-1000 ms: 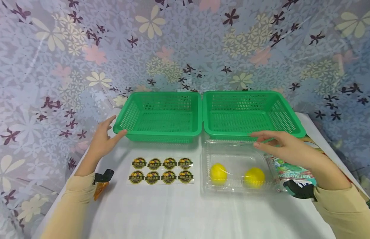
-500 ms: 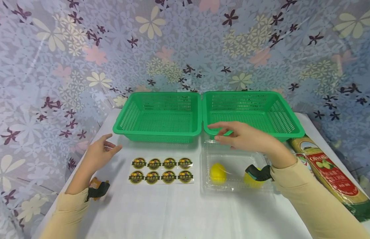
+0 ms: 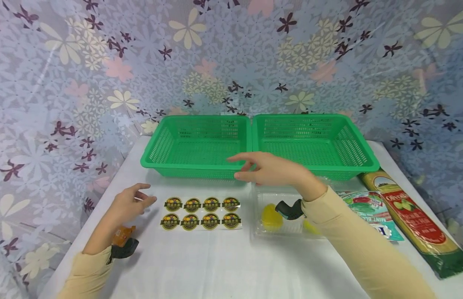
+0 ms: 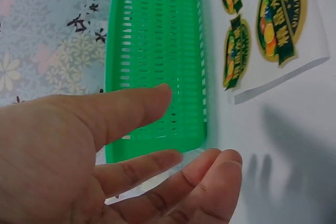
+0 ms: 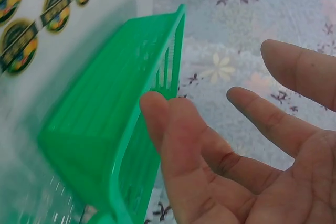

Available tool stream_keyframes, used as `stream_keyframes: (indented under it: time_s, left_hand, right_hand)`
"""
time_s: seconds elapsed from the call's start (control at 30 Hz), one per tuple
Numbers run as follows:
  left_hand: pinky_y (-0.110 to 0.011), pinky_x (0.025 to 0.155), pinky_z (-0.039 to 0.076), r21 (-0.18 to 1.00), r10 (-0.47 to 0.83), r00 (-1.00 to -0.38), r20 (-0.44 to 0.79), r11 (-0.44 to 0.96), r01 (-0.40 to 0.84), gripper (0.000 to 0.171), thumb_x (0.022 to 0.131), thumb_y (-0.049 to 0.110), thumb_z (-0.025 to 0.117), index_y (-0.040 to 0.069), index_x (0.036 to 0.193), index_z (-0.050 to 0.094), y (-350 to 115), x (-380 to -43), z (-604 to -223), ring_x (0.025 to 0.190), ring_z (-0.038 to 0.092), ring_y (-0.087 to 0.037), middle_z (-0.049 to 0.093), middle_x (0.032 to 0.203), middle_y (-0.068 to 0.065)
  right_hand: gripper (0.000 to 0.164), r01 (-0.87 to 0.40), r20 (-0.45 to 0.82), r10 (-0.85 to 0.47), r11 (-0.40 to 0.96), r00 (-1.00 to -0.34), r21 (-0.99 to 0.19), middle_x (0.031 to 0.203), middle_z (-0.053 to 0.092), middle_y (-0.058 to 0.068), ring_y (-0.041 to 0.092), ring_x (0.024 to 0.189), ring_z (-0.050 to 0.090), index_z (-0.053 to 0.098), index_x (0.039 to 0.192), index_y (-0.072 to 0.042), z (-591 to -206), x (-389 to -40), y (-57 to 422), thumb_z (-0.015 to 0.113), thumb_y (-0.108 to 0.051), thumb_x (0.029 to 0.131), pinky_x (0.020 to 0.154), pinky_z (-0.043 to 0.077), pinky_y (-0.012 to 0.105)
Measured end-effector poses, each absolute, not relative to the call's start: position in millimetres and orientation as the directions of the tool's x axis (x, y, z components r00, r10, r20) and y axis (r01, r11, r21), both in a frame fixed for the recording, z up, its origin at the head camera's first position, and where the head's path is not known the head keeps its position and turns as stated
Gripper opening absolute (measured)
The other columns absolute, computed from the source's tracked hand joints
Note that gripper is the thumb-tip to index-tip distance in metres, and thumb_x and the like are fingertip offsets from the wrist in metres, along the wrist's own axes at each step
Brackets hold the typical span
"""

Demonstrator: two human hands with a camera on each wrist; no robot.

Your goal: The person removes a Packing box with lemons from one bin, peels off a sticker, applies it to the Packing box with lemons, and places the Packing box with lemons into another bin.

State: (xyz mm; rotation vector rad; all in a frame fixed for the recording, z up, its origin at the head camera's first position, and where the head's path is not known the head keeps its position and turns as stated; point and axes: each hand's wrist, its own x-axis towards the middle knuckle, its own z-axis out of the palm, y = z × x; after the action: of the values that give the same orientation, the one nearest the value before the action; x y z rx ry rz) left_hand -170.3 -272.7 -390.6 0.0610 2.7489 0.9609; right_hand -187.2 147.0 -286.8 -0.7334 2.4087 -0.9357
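Observation:
My left hand (image 3: 128,204) hovers left of a sheet of round black-and-gold stickers (image 3: 201,214), its fingers loosely bent around nothing. In the left wrist view the thumb and fingers stand apart, with a green basket (image 4: 157,51) beyond them. My right hand (image 3: 270,168) is in the air by the front rims where the two green baskets meet, holding nothing. In the right wrist view its fingers are spread and relaxed near the left basket (image 5: 100,93). Below the right forearm lies a clear plastic box (image 3: 259,207) with two yellow round fruits (image 3: 271,216), one mostly covered by the sleeve.
The right green basket (image 3: 302,151) stands against its twin at the back. On the right lie a mint candy bag (image 3: 369,207) and an Olivoilà packet (image 3: 414,216). An orange wrapped item (image 3: 122,234) sits by my left wrist. Patterned cloth (image 3: 231,62) hangs behind.
My right hand has moved left from above the right basket's front to where the baskets meet, uncovering the candy bag and packet. My left hand has come down toward me, away from the left basket's corner.

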Motion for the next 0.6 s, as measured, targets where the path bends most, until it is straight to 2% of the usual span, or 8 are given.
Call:
stream_keyframes:
  time_s: [0.2, 0.43, 0.6]
  left_hand:
    - [-0.035, 0.068, 0.060, 0.624, 0.121, -0.958, -0.259, 0.779, -0.070, 0.068, 0.104, 0.030, 0.071, -0.007, 0.155, 0.046, -269.1, -168.1, -399.4, 0.083, 0.076, -0.022, 0.070, 0.123, -0.028]
    - [-0.033, 0.067, 0.055, 0.623, 0.109, -0.955, -0.277, 0.777, -0.092, 0.067, 0.102, 0.028, 0.074, -0.007, 0.154, 0.048, -264.8, -168.1, -404.2, 0.079, 0.073, -0.019, 0.071, 0.117, -0.023]
    - [-0.033, 0.067, 0.056, 0.629, 0.107, -0.954, -0.279, 0.772, -0.098, 0.066, 0.101, 0.025, 0.076, -0.008, 0.153, 0.050, -264.7, -168.1, -407.8, 0.076, 0.073, -0.018, 0.071, 0.113, -0.020]
  right_hand:
    - [0.060, -0.339, -0.224, -0.653, 0.619, -0.724, -0.709, 0.137, 0.071, 0.009, 0.019, 0.083, 0.071, 0.042, 0.166, -0.027, -287.4, -192.6, 115.8, 0.063, -0.036, 0.110, 0.083, 0.059, 0.037]
    - [0.062, -0.330, -0.278, -0.683, 0.617, -0.676, -0.715, 0.144, 0.068, 0.013, 0.018, 0.090, 0.075, 0.038, 0.168, -0.025, -295.7, -194.4, 78.3, 0.061, -0.034, 0.111, 0.087, 0.063, 0.037]
    - [0.063, -0.336, -0.297, -0.695, 0.620, -0.655, -0.709, 0.139, 0.072, 0.012, 0.016, 0.081, 0.073, 0.038, 0.168, -0.025, -306.1, -196.3, 51.3, 0.062, -0.036, 0.110, 0.086, 0.059, 0.033]
